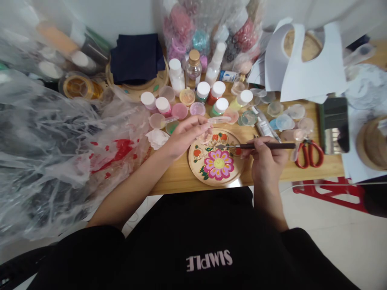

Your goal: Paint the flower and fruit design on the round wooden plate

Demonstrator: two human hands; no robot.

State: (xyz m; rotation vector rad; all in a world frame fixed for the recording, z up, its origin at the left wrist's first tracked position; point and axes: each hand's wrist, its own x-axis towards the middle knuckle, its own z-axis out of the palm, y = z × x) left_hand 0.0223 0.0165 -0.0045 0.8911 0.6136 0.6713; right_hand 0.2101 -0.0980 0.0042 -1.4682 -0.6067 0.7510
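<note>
My left hand (189,135) pinches a small clear plastic cup (204,137) with its lid (219,119) flipped up, held over the upper left of a round wooden board (196,166). Painted on the board are a pink flower (219,171) with a yellow centre, orange fruits and green leaves. My right hand (267,163) grips the dark handle of a small palette knife (279,146). Its metal blade points left and lies above the flower, close to the cup. Whether the blade touches the board I cannot tell.
Behind the board stand several white-capped paint jars (219,106), open cups and bottles (193,70). Red-handled scissors (310,155) and a phone (334,125) lie right. Crumpled plastic sheeting (60,161) covers the left. White paper (305,76) stands at back right.
</note>
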